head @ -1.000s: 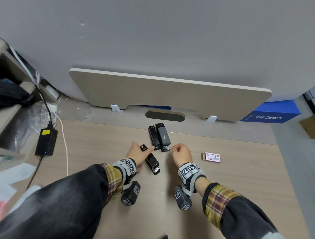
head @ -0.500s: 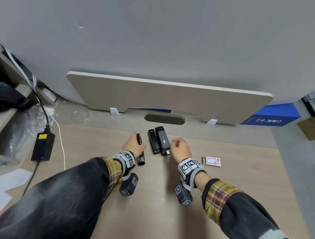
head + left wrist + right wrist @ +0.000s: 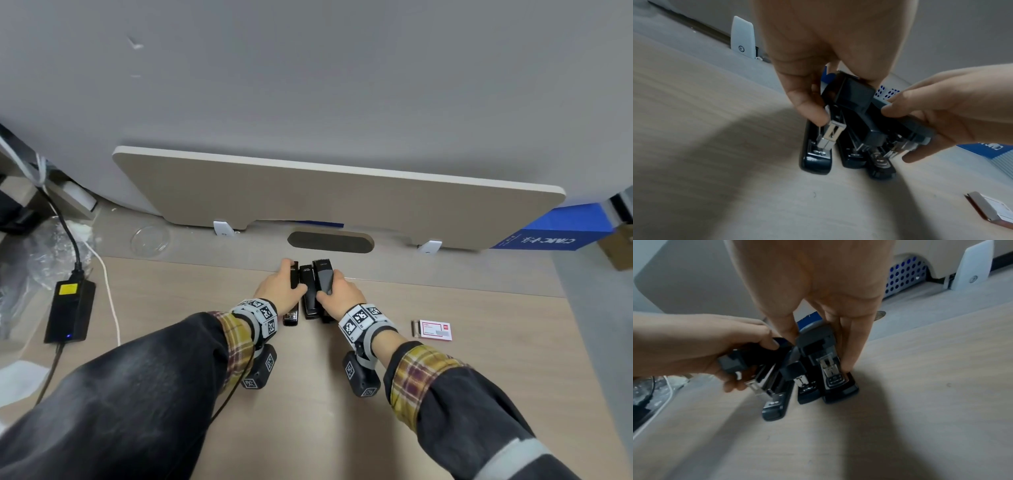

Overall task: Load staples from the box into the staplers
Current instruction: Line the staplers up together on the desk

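Three dark staplers lie side by side near the desk's back edge. My left hand (image 3: 289,281) grips the left stapler (image 3: 290,318), whose top and metal magazine are tilted up off the base (image 3: 816,155). My right hand (image 3: 330,286) grips the grey-topped right stapler (image 3: 323,275) from both sides (image 3: 838,386). The middle stapler (image 3: 310,301) sits squeezed between them, held by neither hand. The small white and red staple box (image 3: 435,329) lies on the desk to the right, apart from both hands, and it looks slid partly open.
An upright beige panel (image 3: 335,198) and a cable slot (image 3: 330,241) stand just behind the staplers. A black power adapter (image 3: 70,308) with cables lies at far left, a clear round dish (image 3: 150,238) at back left, and a blue box (image 3: 555,233) at back right.
My left hand moved the third stapler from the near middle of the desk back against the other two. My right hand came forward and took hold of the right stapler.
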`<state>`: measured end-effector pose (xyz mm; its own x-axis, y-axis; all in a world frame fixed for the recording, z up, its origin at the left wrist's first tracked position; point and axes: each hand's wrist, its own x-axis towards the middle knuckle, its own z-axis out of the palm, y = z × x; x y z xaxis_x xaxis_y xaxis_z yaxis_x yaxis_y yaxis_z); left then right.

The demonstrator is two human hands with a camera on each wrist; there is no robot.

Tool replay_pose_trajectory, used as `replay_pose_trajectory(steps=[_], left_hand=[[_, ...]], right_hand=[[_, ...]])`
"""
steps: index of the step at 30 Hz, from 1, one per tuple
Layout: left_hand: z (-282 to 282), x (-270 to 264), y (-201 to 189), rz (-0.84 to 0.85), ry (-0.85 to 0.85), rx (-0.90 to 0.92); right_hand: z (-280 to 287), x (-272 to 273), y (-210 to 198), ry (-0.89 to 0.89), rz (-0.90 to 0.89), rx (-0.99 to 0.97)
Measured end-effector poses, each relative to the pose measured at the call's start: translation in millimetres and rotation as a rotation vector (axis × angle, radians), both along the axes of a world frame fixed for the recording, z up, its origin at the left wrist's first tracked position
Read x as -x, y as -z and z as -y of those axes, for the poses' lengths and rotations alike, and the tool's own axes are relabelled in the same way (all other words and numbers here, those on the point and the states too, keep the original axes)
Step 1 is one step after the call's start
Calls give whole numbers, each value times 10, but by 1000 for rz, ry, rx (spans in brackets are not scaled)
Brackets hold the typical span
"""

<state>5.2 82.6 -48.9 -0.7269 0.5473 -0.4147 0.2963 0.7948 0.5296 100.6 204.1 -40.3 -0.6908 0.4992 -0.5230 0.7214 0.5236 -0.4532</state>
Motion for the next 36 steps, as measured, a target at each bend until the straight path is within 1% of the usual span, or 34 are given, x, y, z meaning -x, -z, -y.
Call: replay_pose_trajectory(steps=[3,8,14,19,25,28,31,32,33,36], left_hand=[[-34,10,-14,4,28,6],[39,12,-51,-9,134,55],[64,-20,-51,-21,143,67],[45,-43,-47,-56,122,54],[30,-52,-2,-79,113,28],[66,-11,6,-89,148,49],[95,22,-93,-64,174,87],[97,26,-94,-70,180,103],[118,2,-178,-65,174,131],[73,-3,-384,-128,143,136]], right_hand=[[90,-13,-13,92,16,37],[240,-121,1,152,46,27],[216,-91,-7,195,9,17],[179,-92,-74,151,28,-15],[147,-87,-106,137,17,29],[131,-109,-89,113,6,88],[90,-142,-194,55,27,115],[58,-159,-211,33,28,105],[47,-190,-313,28,41,83],[-25,-244,-532,28,70,39]])
